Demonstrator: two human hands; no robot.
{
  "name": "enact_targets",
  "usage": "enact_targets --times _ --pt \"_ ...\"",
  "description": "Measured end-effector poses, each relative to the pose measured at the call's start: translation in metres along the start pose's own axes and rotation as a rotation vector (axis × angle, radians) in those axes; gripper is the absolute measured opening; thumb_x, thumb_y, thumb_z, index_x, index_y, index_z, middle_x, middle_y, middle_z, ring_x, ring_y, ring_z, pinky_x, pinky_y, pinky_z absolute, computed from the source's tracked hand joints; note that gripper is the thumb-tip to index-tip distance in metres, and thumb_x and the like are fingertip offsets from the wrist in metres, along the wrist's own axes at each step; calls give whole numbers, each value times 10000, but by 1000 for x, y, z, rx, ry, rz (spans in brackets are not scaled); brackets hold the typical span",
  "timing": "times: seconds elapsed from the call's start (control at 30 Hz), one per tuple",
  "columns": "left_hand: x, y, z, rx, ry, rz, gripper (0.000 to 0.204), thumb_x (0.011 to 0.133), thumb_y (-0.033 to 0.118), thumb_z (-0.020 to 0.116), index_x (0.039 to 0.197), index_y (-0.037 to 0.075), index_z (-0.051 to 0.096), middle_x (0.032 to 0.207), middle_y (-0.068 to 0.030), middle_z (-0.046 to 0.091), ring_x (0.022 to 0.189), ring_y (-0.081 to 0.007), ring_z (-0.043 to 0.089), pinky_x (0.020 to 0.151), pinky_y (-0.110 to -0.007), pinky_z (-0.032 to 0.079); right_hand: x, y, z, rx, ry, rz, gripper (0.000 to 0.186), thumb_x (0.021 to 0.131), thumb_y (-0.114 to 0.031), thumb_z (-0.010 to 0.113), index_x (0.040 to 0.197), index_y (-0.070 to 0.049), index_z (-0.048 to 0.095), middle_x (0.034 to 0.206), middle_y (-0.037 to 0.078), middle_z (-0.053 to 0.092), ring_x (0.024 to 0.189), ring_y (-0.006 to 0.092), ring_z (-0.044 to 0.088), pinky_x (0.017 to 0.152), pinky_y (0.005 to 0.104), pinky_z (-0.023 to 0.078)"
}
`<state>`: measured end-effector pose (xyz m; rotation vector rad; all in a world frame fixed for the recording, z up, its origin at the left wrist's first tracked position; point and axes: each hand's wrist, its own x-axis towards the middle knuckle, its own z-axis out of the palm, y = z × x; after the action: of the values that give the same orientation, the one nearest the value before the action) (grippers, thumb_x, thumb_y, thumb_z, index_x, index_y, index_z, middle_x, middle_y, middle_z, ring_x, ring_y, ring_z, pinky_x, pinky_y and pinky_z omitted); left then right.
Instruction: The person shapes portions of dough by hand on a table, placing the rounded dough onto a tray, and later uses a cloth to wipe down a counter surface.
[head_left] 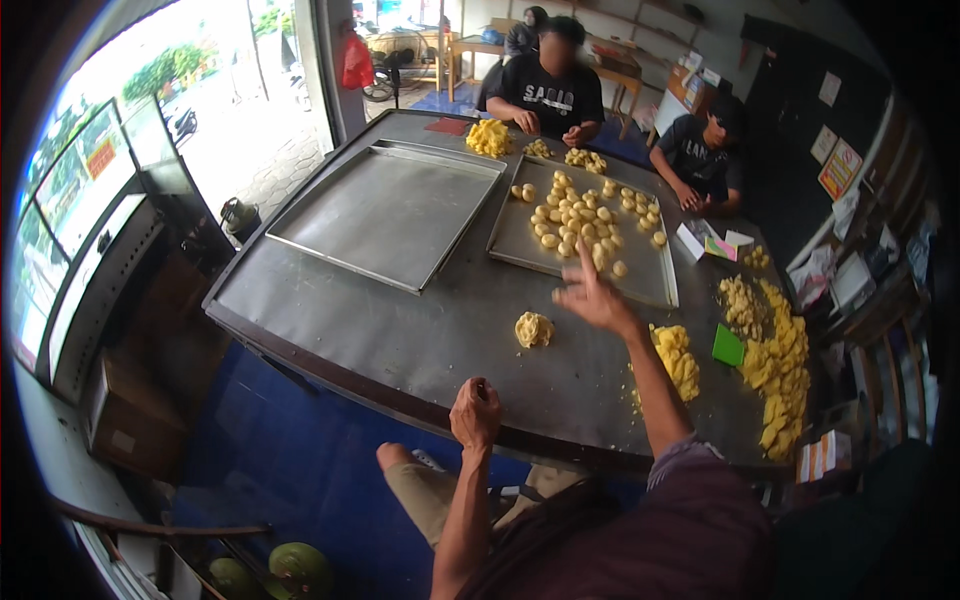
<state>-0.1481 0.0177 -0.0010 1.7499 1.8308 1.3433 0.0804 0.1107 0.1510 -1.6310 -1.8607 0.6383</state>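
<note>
My right hand (597, 295) reaches over the near edge of a metal tray (518, 258), fingers stretched out and apart, nothing seen in them. Many small pale-yellow dough balls (575, 222) lie on that tray, some close to my fingertips. At the table's near edge, my left hand (476, 412) is raised with its fingers curled closed; whatever may be inside is hidden. Between my hands and a little beyond rests a rough lump of pale dough (534, 329). Beside my right forearm sits a yellow, crumbly mound (676, 362).
Another metal tray (375, 215), bare, lies left on the metal-topped table (330, 315). Yellow dough-like heaps (785, 375) and a green scraper (728, 346) are at right. Two people (548, 85) sit across the table, their hands near small pieces; another person is farther back.
</note>
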Motion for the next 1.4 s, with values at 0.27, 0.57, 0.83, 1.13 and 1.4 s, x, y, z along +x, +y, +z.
enact_targets --times 0.27,0.57,0.83,1.13,1.4 --pt "2 6 -3 27 -74 -30 100 838 156 593 903 82 612 784 -84 650 745 -291 641 671 -393 494 49 -21 -25 -179 182 -128 537 882 -191 636 1340 -9 422 1056 145 637 846 245 656 757 326 520" --pt "4 6 -5 49 -89 -10 107 851 171 586 899 79 613 801 -96 652 764 -309 635 686 -407 487 -62 118 -36 -471 -65 331 570 816 -393 669 1197 19 567 1261 202 521 1205 326 487 999 393 402" --pt "0 0 6 87 -110 38 113 845 174 585 894 77 618 817 -105 659 778 -320 634 698 -412 486 -194 212 -28 -841 409 369 590 863 -378 636 1284 4 479 1331 214 480 1244 360 452 1028 453 382" --pt "0 -4 8 118 -86 -72 171 798 183 580 929 95 645 871 -124 664 822 -338 638 715 -428 489 -136 147 -52 -506 348 318 693 842 -265 679 1421 -81 347 1266 238 521 1147 405 521 928 445 456" --pt "-4 -10 8 69 -88 88 112 828 145 600 890 54 622 816 -186 632 751 -393 609 640 -449 472 -139 71 -91 -239 398 -27 700 860 -178 658 1459 -124 299 1396 159 419 1231 335 480 986 416 434"
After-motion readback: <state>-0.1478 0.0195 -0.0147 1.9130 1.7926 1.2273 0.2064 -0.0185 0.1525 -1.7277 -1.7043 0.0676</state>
